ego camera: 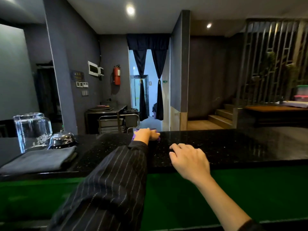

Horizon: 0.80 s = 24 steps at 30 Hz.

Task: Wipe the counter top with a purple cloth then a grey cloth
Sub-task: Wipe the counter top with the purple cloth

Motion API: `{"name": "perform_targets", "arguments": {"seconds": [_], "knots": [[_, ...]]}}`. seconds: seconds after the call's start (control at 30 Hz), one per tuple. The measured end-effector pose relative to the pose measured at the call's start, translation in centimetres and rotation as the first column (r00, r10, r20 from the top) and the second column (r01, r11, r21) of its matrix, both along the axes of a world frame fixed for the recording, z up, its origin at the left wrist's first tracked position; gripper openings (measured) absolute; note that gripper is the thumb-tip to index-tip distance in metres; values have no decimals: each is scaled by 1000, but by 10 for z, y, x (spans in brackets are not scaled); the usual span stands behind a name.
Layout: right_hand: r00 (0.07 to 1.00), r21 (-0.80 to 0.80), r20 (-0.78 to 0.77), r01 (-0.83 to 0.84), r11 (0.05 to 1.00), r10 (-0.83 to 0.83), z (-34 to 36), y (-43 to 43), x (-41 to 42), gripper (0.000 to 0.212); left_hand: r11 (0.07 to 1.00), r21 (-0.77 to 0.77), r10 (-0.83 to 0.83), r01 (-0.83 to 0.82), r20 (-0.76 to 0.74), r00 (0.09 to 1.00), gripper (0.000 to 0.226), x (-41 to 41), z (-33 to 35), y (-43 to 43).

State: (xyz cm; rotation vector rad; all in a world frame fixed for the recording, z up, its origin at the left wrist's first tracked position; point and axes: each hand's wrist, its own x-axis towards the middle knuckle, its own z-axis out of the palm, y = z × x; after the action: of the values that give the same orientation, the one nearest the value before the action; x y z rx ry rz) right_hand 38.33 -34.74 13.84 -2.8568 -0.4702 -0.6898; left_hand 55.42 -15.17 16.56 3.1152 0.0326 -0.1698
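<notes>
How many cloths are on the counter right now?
2. The purple cloth lies at the counter's far edge, mostly hidden under the left hand. The grey cloth lies folded at the left, beside the bell.

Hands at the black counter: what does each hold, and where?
Left hand presses its palm on the crumpled purple cloth; right hand holds nothing.
</notes>
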Motion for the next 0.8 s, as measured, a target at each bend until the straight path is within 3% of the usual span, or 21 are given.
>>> {"name": "perform_targets", "arguments": {"seconds": [0.07,0.17,0.2,0.37,0.47,0.53,0.6,0.7,0.8], "knots": [[999,15,-46,6,1000,-5,5,0,-2,43,994,36,-110,107,95,989,57,-11,-4,-38],[986,130,-163,5,992,16,16,-5,-10,54,989,-23,-144,143,-37,989,91,27,-20,-68],[979,173,-198,-6,985,41,19,-9,-12,55,992,-54,-114,111,-46,992,93,18,-18,-77],[956,496,-182,-111,861,228,29,-47,-11,18,961,-125,-249,248,12,969,55,-130,17,-102],[990,282,-130,-20,959,59,30,-107,2,24,964,-123,-234,235,22,972,49,-149,12,-69],[981,132,-177,99,986,-75,24,-144,12,40,988,-107,-103,109,60,993,50,-153,8,-33],[962,86,-234,161,983,-137,14,-158,16,48,998,-53,28,-23,96,995,52,-151,4,-9],[976,36,-168,147,988,-139,7,-153,21,44,986,-57,159,-154,100,982,52,-145,1,-19],[979,0,-141,148,989,-147,6,-155,22,45,992,-48,125,-120,131,983,53,-139,5,-69]]}}
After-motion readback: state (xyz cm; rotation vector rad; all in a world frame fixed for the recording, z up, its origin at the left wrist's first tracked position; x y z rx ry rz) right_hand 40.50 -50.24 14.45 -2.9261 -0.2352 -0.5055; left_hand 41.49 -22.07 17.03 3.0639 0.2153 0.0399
